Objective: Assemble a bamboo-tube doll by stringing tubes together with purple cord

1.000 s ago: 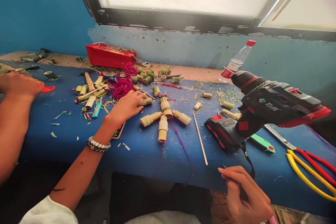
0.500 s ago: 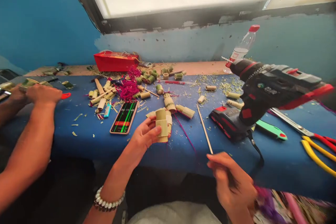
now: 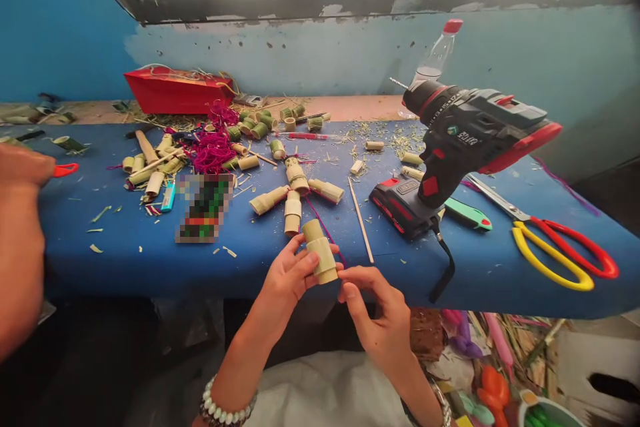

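Both my hands are close together over the table's front edge. My left hand (image 3: 289, 273) is shut on a short pale bamboo tube (image 3: 320, 253), which tilts up and away from me. My right hand (image 3: 377, 317) reaches in from the right, its index finger and thumb at the tube's lower end. I cannot tell whether it grips the tube. Just beyond them, several bamboo pieces (image 3: 295, 177) lie in a radiating arrangement, with a magenta thread (image 3: 323, 230) running among them.
A cordless drill (image 3: 465, 133) stands on the blue table (image 3: 100, 260), beside a green utility knife (image 3: 467, 215) and red-and-yellow scissors (image 3: 560, 250). A pixelated phone (image 3: 205, 207) lies left. A co-worker's hand (image 3: 20, 213) enters at far left.
My left hand has moved toward the table's front edge with a bamboo tube. My right hand has come in to meet it. The view has tilted downward and the co-worker's hand has moved left.
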Demonstrator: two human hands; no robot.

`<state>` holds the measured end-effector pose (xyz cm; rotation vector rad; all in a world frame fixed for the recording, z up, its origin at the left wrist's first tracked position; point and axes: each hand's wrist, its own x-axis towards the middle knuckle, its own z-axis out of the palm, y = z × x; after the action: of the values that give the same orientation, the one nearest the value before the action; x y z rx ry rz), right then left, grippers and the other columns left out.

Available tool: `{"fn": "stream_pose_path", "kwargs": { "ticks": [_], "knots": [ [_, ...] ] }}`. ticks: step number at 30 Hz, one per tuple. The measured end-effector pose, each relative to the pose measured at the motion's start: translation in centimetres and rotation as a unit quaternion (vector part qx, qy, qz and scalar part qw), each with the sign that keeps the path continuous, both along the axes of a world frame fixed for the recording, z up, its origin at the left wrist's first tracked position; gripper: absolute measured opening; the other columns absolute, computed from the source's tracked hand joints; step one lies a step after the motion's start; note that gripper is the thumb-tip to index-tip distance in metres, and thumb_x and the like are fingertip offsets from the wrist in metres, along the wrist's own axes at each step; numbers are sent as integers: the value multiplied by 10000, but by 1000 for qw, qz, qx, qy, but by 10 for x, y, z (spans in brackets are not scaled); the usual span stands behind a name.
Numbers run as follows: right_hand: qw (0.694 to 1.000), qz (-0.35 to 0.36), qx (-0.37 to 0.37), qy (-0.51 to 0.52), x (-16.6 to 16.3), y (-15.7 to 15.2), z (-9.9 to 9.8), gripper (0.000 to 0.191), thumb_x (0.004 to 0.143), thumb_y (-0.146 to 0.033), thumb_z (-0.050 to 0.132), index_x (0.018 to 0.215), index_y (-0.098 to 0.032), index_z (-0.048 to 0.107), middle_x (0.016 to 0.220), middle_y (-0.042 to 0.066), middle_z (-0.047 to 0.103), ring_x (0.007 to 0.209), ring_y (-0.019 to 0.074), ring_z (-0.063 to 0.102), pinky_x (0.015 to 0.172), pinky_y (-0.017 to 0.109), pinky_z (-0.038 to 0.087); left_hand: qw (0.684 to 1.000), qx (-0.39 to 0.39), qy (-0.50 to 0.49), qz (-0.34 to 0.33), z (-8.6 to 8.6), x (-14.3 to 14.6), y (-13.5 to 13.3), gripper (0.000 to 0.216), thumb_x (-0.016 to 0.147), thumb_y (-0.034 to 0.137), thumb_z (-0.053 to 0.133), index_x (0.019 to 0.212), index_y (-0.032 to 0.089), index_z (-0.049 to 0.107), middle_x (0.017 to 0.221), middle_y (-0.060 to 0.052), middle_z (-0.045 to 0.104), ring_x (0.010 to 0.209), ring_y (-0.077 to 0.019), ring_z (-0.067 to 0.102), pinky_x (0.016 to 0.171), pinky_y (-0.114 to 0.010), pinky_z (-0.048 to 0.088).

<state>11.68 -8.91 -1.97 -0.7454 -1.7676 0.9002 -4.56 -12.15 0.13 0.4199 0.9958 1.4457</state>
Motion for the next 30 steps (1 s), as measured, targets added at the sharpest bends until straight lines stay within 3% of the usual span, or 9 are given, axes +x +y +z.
{"fn": "stream_pose_path", "kwargs": {
  "ticks": [6,11,16,19,22,26,28,30],
  "knots": [
    [995,-53,52,-62,8,13,-3,118,1012,-152,588,980,-217,682,716,-50,642,567,78,598,543,179,451,999,-11,29,33,-16,-1,-15,621,790,464,880,1243,182,562,1024,-85,776,719,-168,733,680,-266,566],
    [995,-74,36,-65,5,12,-7,133,1011,-166,587,937,-198,693,649,-58,620,515,74,580,526,171,463,997,-4,65,46,-13,-7,-25,562,819,457,849,1238,196,580,1060,-87,778,786,-190,747,742,-290,573],
    [997,-52,-13,-46,0,5,-5,151,1019,-191,572,972,-197,715,684,-30,653,555,95,608,558,189,495,993,19,113,15,-10,-8,-29,495,862,433,801,1272,221,621,1166,-108,761,916,-232,738,879,-367,573],
    [997,-20,-69,-20,-3,7,3,174,1025,-284,593,1121,-210,717,762,-13,663,615,108,622,574,200,510,983,27,179,-21,-7,-8,-31,447,873,449,786,1243,217,691,1180,-89,733,1025,-235,688,919,-327,541],
    [984,76,-162,-9,-5,13,9,342,978,-425,683,1252,-219,677,875,4,656,678,115,619,582,206,507,965,30,256,-51,-3,-10,-30,516,844,409,828,1310,245,676,1125,-44,712,976,-188,659,889,-264,517],
    [945,171,-279,17,1,16,2,330,953,-469,730,1127,-194,675,911,24,671,688,103,590,578,191,474,968,25,251,11,-5,-5,-27,776,752,345,917,1414,291,517,1102,-20,728,944,-175,689,914,-277,518],
    [924,199,-321,56,9,13,-6,337,955,-473,732,1110,-190,636,897,24,667,616,84,532,519,182,431,967,15,252,14,-13,3,-28,737,717,360,941,1333,268,547,1107,-38,743,964,-196,702,897,-286,524],
    [907,208,-355,93,20,6,-15,361,949,-493,734,1091,-195,588,868,22,658,559,73,481,481,181,392,962,5,271,12,-27,14,-33,560,797,440,872,1244,249,594,1093,-50,751,964,-208,701,859,-293,530]
  ]
}}
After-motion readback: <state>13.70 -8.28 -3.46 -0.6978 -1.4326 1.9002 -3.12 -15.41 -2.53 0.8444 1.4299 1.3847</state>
